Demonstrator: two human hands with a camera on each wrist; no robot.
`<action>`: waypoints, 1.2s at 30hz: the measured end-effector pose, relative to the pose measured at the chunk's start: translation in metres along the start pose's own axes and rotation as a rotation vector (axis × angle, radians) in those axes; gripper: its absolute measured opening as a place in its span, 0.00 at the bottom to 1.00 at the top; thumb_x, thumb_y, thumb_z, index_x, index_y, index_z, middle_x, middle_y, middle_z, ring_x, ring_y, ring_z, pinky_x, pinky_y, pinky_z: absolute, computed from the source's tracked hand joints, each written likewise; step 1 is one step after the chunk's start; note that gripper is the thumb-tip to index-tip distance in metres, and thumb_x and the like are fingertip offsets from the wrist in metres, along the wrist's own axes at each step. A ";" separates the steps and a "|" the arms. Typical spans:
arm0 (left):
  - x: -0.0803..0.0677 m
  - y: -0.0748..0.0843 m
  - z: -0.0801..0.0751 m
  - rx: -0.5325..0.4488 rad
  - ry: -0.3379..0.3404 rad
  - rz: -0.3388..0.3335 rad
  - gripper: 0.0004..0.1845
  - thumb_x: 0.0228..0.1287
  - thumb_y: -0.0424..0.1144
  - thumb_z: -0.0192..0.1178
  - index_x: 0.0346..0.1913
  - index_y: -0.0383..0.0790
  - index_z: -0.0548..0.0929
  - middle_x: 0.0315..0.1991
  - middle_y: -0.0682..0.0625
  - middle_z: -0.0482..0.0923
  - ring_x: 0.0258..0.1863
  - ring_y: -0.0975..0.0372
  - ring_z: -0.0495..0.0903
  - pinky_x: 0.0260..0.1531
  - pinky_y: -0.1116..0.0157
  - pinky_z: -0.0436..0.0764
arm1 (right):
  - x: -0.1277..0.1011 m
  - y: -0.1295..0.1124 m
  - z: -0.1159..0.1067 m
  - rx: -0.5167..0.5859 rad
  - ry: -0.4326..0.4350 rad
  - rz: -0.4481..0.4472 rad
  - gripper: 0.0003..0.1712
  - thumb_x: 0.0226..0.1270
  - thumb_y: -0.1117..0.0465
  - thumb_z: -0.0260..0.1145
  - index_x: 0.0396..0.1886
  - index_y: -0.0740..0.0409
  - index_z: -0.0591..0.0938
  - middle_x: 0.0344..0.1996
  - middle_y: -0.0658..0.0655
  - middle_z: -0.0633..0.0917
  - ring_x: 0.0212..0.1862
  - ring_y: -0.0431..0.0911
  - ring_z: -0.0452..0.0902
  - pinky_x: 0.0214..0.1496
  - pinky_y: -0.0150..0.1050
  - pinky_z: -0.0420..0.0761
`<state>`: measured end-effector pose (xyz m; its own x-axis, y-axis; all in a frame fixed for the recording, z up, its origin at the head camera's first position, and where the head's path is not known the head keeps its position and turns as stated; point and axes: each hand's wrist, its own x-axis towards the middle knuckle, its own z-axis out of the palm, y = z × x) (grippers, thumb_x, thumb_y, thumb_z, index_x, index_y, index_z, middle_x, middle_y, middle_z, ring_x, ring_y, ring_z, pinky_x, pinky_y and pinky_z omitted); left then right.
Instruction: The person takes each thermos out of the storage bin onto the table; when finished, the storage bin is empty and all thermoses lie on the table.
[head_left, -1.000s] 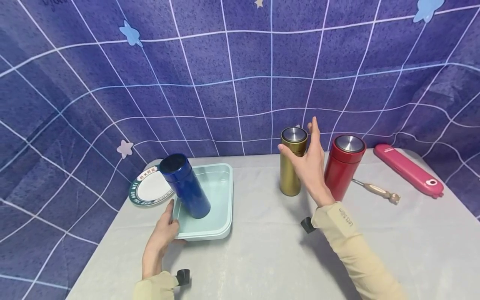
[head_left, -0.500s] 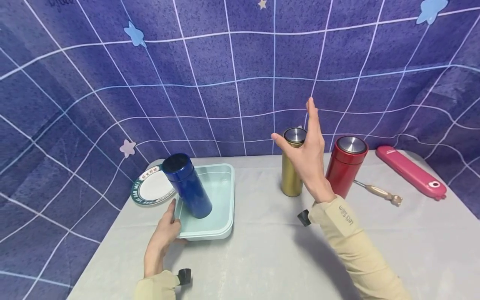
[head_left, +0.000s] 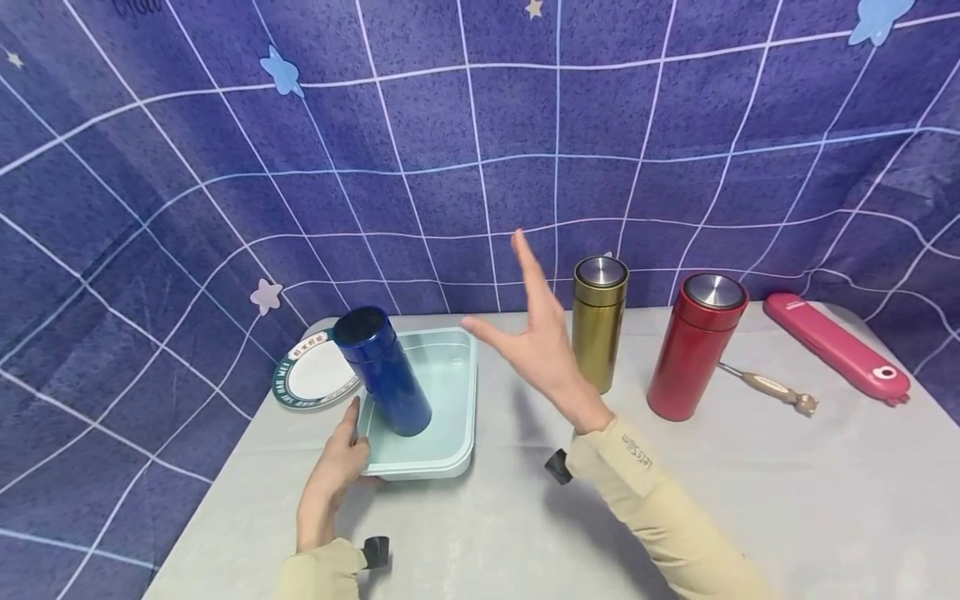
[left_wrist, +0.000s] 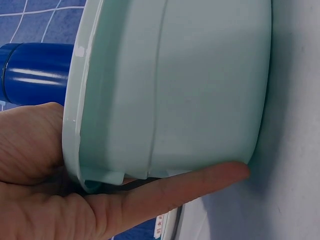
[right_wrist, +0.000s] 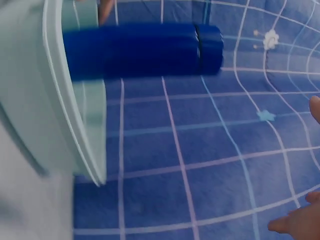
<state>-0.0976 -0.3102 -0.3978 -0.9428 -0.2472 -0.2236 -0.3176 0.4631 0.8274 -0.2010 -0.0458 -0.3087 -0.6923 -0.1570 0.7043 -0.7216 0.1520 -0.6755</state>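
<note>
A dark blue flask (head_left: 382, 372) stands in a pale green tray (head_left: 454, 446) on the grey table; the same blue flask (right_wrist: 145, 50) and tray (right_wrist: 60, 125) appear in the right wrist view. My left hand (head_left: 339, 467) grips the tray's near-left rim, thumb over the edge and fingers under the tray (left_wrist: 175, 95). My right hand (head_left: 536, 346) hovers open in the air between the tray and a gold flask (head_left: 598, 321), holding nothing. A red flask (head_left: 694, 346) stands to the right of the gold one.
A white plate (head_left: 315, 379) with a green rim lies left of the tray. A pink case (head_left: 836, 346) and a wooden-handled utensil (head_left: 768, 389) lie at the back right. A blue grid backdrop (head_left: 480, 150) closes the far side.
My right hand has moved left, away from the gold flask toward the tray, still open. The left hand keeps its hold on the tray.
</note>
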 end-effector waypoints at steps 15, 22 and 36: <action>-0.002 0.000 0.002 -0.001 0.017 0.010 0.37 0.62 0.22 0.35 0.73 0.31 0.34 0.72 0.30 0.33 0.70 0.39 0.35 0.66 0.42 0.41 | -0.016 0.000 0.073 0.233 -0.258 0.209 0.61 0.51 0.54 0.75 0.75 0.34 0.43 0.72 0.44 0.56 0.70 0.35 0.50 0.70 0.46 0.58; -0.004 -0.001 0.001 -0.006 0.017 0.020 0.38 0.60 0.22 0.35 0.73 0.31 0.34 0.72 0.31 0.33 0.70 0.41 0.38 0.66 0.43 0.44 | -0.018 0.003 0.102 0.253 -0.343 0.274 0.61 0.51 0.48 0.74 0.75 0.32 0.43 0.72 0.43 0.57 0.71 0.40 0.50 0.69 0.51 0.57; -0.002 -0.001 0.003 0.013 0.017 -0.010 0.37 0.62 0.23 0.35 0.73 0.31 0.34 0.71 0.27 0.34 0.68 0.34 0.42 0.61 0.39 0.54 | -0.021 0.011 0.134 0.190 -0.439 0.280 0.61 0.50 0.50 0.75 0.76 0.43 0.45 0.71 0.51 0.60 0.69 0.45 0.58 0.68 0.46 0.62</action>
<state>-0.0957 -0.3075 -0.3993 -0.9379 -0.2662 -0.2226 -0.3281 0.4713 0.8187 -0.1948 -0.1718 -0.3601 -0.7638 -0.5339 0.3627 -0.4693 0.0736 -0.8800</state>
